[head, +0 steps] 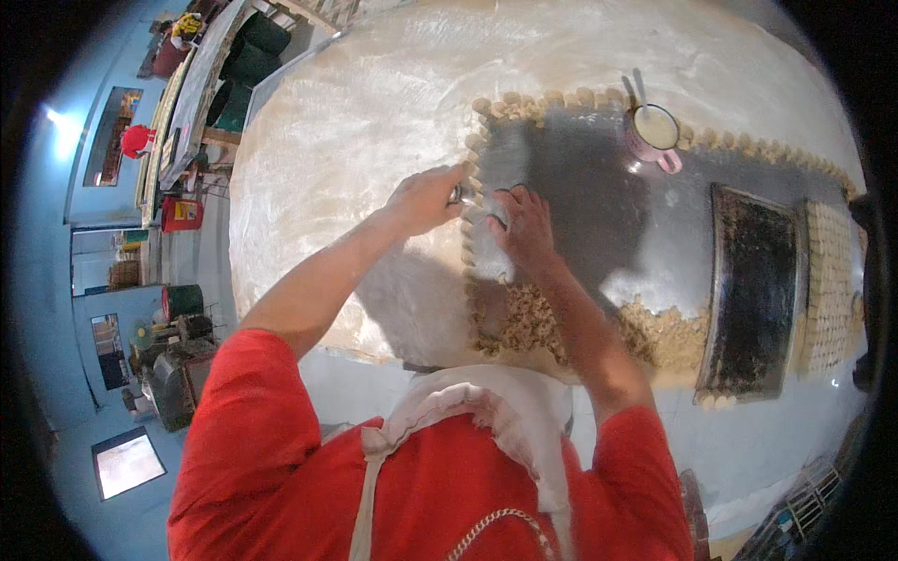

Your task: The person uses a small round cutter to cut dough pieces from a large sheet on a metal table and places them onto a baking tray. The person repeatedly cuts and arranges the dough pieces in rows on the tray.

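Observation:
My left hand (426, 202) is at the left border of a dark, shiny work surface (582, 189). Between its thumb and fingers shows a small metal object (456, 194), perhaps a round cutter. Beside the fingers runs a narrow, scalloped line of dough (468, 242). My right hand (525, 223) is just to the right, fingers bent down over the surface. Dark curved edges show at its fingertips, too blurred to name. Crumbly dough scraps (530, 319) lie under and beside my right forearm.
A pink cup (652, 137) with pale contents and a utensil stands by the far dough border. To the right lie a black baking tray (756, 294) and rows of pale pieces (826, 287). A floured tabletop (337, 140) extends left. A person in red (137, 142) is far left.

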`<state>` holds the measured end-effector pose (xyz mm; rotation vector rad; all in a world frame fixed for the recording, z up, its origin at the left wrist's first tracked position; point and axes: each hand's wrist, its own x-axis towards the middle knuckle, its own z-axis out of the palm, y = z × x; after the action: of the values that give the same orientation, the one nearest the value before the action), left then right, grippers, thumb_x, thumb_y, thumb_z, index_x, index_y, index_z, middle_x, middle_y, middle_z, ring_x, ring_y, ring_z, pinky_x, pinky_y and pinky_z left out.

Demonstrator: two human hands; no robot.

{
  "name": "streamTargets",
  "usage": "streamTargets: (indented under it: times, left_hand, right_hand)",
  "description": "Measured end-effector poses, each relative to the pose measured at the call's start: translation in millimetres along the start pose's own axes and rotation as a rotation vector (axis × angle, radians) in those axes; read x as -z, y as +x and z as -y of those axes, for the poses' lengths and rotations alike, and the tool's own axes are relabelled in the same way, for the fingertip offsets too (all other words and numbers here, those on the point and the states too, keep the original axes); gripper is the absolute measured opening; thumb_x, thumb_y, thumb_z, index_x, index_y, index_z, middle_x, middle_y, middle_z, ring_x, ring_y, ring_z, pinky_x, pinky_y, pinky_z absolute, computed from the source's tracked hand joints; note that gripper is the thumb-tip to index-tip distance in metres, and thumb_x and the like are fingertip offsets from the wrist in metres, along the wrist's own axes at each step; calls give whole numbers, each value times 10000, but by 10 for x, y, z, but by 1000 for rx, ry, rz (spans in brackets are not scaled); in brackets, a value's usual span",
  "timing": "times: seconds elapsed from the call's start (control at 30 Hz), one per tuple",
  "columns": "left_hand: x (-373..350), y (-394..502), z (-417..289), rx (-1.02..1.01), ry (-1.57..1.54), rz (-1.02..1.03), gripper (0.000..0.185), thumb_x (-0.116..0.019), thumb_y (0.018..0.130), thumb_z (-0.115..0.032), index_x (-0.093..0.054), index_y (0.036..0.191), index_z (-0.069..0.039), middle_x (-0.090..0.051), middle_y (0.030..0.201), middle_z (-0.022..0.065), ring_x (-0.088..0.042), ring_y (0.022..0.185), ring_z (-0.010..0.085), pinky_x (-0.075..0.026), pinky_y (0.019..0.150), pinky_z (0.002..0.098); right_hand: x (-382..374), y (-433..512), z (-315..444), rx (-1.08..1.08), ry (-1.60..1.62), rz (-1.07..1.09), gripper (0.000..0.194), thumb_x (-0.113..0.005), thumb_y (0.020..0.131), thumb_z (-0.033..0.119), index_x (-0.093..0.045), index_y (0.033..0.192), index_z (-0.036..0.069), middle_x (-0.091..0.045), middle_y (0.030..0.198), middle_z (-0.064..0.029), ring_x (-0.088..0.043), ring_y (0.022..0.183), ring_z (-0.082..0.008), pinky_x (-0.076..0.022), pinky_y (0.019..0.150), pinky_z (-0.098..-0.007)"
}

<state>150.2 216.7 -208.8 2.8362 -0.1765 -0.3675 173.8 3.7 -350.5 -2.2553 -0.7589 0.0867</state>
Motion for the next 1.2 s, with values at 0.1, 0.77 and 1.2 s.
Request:
streamTargets:
  times: [0.1,0.77,1.2]
  left_hand:
    - [-127,202,136,-17,-29,116,450,-790,944,-241,-566,1280,-40,-731,1019,233,-716,1008,471,-551,854,568]
    - [104,159,355,-1,-65,-39,362,-780,953,-243,-588,1188,-47,-695,986,209,-698,964,440,-537,839,525]
    - [-374,535,422,-97,-270,96,390,-797,872,-179,-632,1204,-58,-701,1092,229,-663,1098,460,-532,932,548]
  right_hand:
    - [-96,93,36,50,-10,-19,473,-821,873,268,-681,1292,97,-647,1237,-124,-614,1213,-353,-474,1054,-518]
    - [-254,205,-144,48,102,-200,387,-719,905,115,-692,1290,90,-700,1241,-162,-680,1145,-418,-539,1007,-528]
    - [-180,376,11,203,-32,191,288,-765,855,143,-750,1133,71,-704,1281,-148,-689,1156,-374,-538,991,-518]
